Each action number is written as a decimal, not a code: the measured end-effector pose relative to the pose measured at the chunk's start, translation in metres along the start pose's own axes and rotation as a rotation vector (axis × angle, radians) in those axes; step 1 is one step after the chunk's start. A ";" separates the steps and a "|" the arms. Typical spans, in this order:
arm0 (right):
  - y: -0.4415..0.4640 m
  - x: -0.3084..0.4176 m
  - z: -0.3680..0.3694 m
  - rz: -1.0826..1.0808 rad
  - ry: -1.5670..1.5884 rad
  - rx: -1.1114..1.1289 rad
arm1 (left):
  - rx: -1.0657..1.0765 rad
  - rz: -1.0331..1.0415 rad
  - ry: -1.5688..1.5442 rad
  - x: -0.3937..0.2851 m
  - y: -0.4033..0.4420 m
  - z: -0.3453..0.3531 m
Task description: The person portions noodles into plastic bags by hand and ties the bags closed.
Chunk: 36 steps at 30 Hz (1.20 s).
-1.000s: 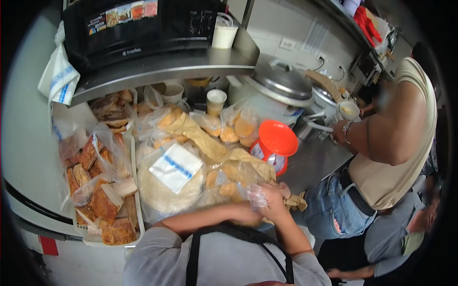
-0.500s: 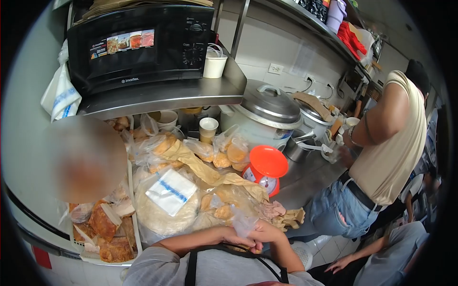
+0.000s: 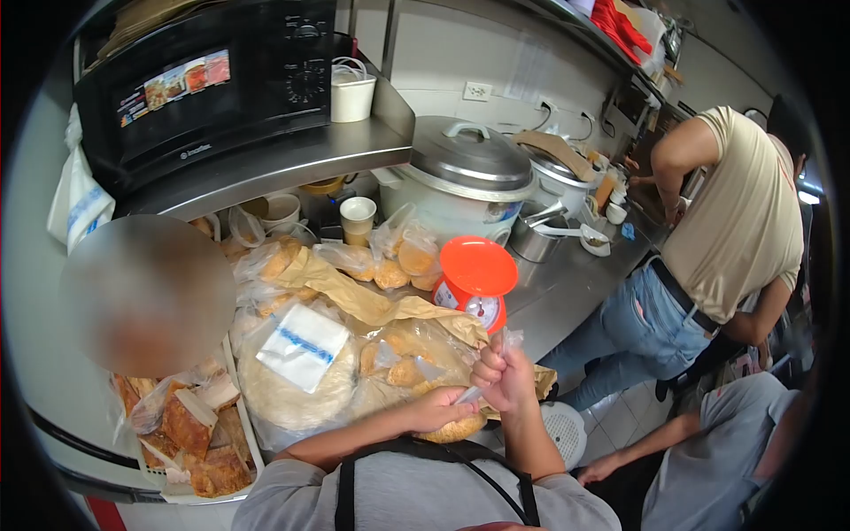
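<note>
My left hand [image 3: 440, 410] is closed on the lower part of a clear plastic bag, close to my body. Higher and to the right, my right hand [image 3: 503, 375] grips the twisted top of the same plastic [image 3: 512, 339]. Orange-brown food [image 3: 453, 430] shows below my hands; whether it lies in that bag is unclear. Bagged orange food [image 3: 405, 372] and crumpled brown paper [image 3: 390, 310] lie just beyond. Left of these, a white cloth with a blue stripe [image 3: 304, 346] rests on a large round plastic-wrapped bundle [image 3: 292, 398].
A red scale [image 3: 478, 267] stands near a large lidded cooker [image 3: 469, 168]. A white crate [image 3: 251, 425] of browned meat pieces [image 3: 189, 423] is at left, under a black microwave [image 3: 204, 88] on a shelf. A co-worker in beige [image 3: 739, 212] stands right; another in grey [image 3: 717, 451] is lower right.
My right hand has risen and moved apart from my left, with the plastic stretched between them. The co-worker in beige has turned away and moved farther along the counter. The view has shifted right.
</note>
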State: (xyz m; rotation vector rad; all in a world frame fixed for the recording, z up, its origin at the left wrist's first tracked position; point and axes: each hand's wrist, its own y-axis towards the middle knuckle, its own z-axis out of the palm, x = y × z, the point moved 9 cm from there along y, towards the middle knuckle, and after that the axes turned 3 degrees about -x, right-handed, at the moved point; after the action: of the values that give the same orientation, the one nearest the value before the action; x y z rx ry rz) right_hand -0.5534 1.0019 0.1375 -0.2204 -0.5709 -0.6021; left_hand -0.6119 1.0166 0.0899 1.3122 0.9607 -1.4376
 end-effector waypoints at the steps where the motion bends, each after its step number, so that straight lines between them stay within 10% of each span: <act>1: 0.002 0.002 -0.002 -0.011 0.009 0.003 | -0.022 0.004 0.034 0.000 0.000 -0.001; 6: 0.010 0.017 -0.014 -0.149 0.082 -0.015 | -0.163 0.035 0.090 0.020 -0.004 -0.016; 9: -0.022 0.072 0.005 -0.857 -0.835 -0.308 | -0.203 -0.053 0.211 0.034 -0.009 -0.034; 13: -0.030 -0.008 0.083 -0.781 -2.283 0.374 | -0.218 0.012 0.391 0.020 -0.004 -0.048; 17: -0.002 -0.021 -0.002 -0.269 -2.237 0.366 | -0.189 0.042 0.542 -0.002 -0.006 -0.058; 25: 0.010 0.011 -0.017 -0.073 -1.425 0.291 | 0.021 0.043 0.456 -0.047 -0.023 -0.050; 31: 0.043 -0.049 -0.040 -0.140 -1.054 -0.032 | -0.852 0.459 0.567 -0.071 -0.008 -0.103; 35: 0.054 -0.073 -0.053 0.008 -0.960 -0.128 | -1.049 0.460 0.758 -0.049 -0.027 -0.128; 36: 0.051 -0.054 -0.037 -0.057 -1.532 -0.180 | -1.055 0.448 0.774 -0.049 -0.030 -0.128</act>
State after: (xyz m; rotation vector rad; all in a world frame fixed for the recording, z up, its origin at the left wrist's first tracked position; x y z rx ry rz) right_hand -0.5440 1.0551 0.0746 -0.8566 -2.0006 -0.4485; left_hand -0.6078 1.1536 0.1221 1.0997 1.4893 0.0611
